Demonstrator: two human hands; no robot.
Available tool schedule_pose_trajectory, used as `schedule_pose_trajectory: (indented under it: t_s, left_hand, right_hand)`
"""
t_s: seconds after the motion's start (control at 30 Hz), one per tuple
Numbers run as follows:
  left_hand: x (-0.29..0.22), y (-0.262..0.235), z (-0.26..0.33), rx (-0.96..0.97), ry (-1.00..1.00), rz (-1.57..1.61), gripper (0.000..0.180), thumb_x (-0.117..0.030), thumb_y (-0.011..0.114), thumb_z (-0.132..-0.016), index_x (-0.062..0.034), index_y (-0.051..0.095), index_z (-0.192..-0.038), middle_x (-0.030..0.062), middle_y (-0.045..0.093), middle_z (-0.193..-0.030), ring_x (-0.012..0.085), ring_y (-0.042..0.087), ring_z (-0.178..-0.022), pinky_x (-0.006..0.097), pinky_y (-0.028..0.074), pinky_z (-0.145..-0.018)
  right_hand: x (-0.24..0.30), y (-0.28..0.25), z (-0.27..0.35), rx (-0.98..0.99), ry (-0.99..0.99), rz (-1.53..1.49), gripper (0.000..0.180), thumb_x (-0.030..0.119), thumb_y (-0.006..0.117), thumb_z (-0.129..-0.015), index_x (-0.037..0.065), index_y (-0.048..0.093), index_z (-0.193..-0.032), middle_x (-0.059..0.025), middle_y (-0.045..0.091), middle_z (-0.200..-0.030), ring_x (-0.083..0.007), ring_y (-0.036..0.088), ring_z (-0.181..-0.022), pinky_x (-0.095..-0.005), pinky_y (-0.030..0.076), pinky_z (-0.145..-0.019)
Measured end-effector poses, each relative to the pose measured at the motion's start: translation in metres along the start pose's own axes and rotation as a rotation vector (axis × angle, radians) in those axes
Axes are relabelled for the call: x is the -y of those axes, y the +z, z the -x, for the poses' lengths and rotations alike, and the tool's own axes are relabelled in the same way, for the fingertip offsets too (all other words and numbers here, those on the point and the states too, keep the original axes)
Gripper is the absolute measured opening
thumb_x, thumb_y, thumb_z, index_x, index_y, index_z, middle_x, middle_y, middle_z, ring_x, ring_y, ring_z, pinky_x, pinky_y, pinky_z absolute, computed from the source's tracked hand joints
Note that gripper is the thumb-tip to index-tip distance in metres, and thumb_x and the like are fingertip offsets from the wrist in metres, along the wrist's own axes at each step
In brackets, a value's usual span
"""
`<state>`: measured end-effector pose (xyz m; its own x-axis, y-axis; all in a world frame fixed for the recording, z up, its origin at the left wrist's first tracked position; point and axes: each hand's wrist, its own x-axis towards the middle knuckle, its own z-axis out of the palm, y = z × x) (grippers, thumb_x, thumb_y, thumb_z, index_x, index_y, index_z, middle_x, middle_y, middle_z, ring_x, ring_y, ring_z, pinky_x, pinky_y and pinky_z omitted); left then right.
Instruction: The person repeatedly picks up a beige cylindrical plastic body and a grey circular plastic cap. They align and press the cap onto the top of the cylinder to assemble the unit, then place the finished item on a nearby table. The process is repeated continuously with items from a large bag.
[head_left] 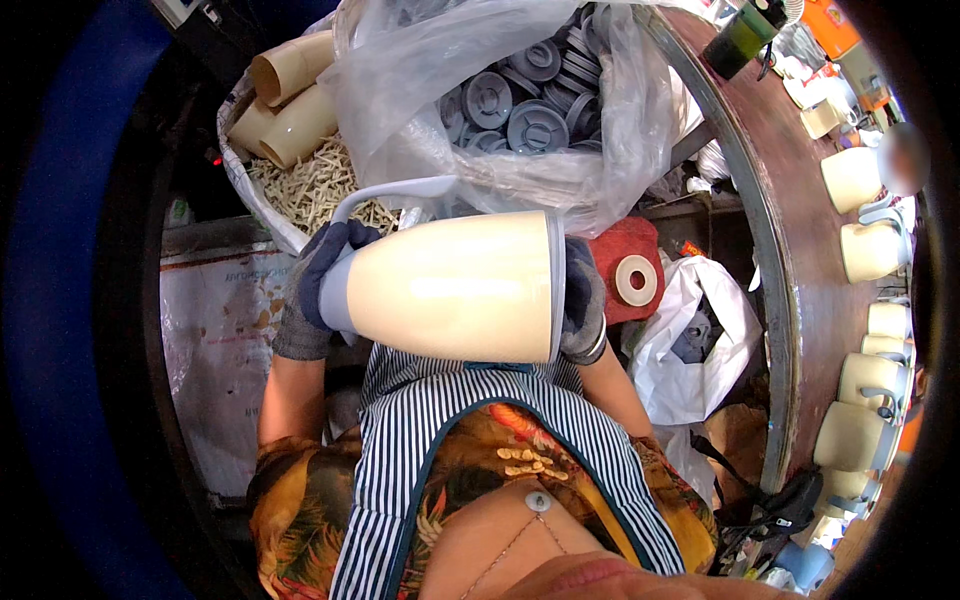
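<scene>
A cream jug [450, 287] with a grey-blue collar, base rim and handle [395, 190] lies sideways between my two gloved hands, in front of my striped apron. My left hand [315, 290] is closed round the narrow collar end, its fingers partly behind the jug. At the wide end, my right hand [584, 300] presses against the base rim; the jug hides some of its fingers. The handle points away from me, toward a clear plastic bag [390, 110].
Grey round caps [537, 127] fill that bag. Left of it, a sack holds cream tubes [300, 128] and small sticks [325, 180]. A cream ring [636, 280] rests on red cloth [610, 245], by a white bag [690, 380]. Several cream jugs [868, 250] line the curved-looking table [790, 260].
</scene>
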<state>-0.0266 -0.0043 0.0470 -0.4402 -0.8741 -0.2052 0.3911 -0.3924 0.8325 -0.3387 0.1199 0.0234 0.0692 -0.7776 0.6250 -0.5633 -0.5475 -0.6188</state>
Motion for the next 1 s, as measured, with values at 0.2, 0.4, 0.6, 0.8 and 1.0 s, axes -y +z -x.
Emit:
schedule_pose_trajectory:
  t_s: [0.2, 0.4, 0.6, 0.8, 1.0]
  left_hand:
    - [-0.009, -0.008, 0.004, -0.099, 0.067, -0.036, 0.033, -0.03, 0.049, -0.103, 0.0001, 0.06, -0.108, 0.012, 0.066, -0.096, 0.0206, 0.066, -0.086, 0.034, 0.054, -0.077]
    - [-0.013, 0.015, -0.003, -0.022, 0.111, -0.2, 0.033, -0.029, 0.049, -0.103, 0.0007, 0.061, -0.112, 0.0123, 0.069, -0.097, 0.0204, 0.066, -0.088, 0.034, 0.053, -0.08]
    - [-0.036, 0.016, 0.003, -0.051, 0.232, -0.304, 0.032, -0.027, 0.045, -0.105, -0.0001, 0.061, -0.112, 0.0127, 0.068, -0.099, 0.018, 0.065, -0.089, 0.029, 0.052, -0.081]
    - [-0.034, 0.052, 0.0, -0.037, 0.302, -0.348, 0.033, -0.027, 0.043, -0.105, 0.0009, 0.06, -0.112, 0.0127, 0.067, -0.101, 0.0187, 0.065, -0.09, 0.031, 0.051, -0.082]
    - [0.01, -0.005, -0.022, 0.176, -0.356, 0.259, 0.032, -0.027, 0.048, -0.103, 0.0006, 0.061, -0.111, 0.0145, 0.067, -0.1, 0.0218, 0.066, -0.091, 0.035, 0.054, -0.083]
  right_hand:
    - [0.005, -0.015, 0.0, 0.112, 0.071, -0.172, 0.071, 0.029, 0.067, -0.079, -0.002, 0.045, -0.139, -0.0276, 0.05, -0.138, -0.0423, 0.049, -0.127, -0.0495, 0.038, -0.107]
    - [0.013, 0.026, -0.026, -0.316, 0.268, -0.804, 0.077, 0.052, 0.045, -0.097, 0.002, 0.026, -0.153, -0.0212, 0.03, -0.155, -0.0293, 0.036, -0.141, -0.0422, 0.024, -0.117]
    - [-0.011, -0.009, -0.013, -0.464, 0.603, -0.465, 0.085, 0.067, 0.038, -0.095, 0.009, 0.023, -0.155, -0.0103, 0.032, -0.156, -0.0264, 0.036, -0.14, -0.045, 0.027, -0.116]
    - [0.005, 0.025, 0.005, -0.43, 0.43, -1.039, 0.083, 0.052, 0.056, -0.094, 0.006, 0.022, -0.154, -0.0118, 0.026, -0.159, -0.0245, 0.029, -0.145, -0.0411, 0.027, -0.117]
    - [0.016, 0.001, -0.001, -0.088, -0.064, -0.124, 0.103, 0.08, 0.042, -0.083, 0.003, 0.034, -0.15, -0.0276, 0.027, -0.155, -0.0438, 0.027, -0.143, -0.0498, 0.02, -0.117]
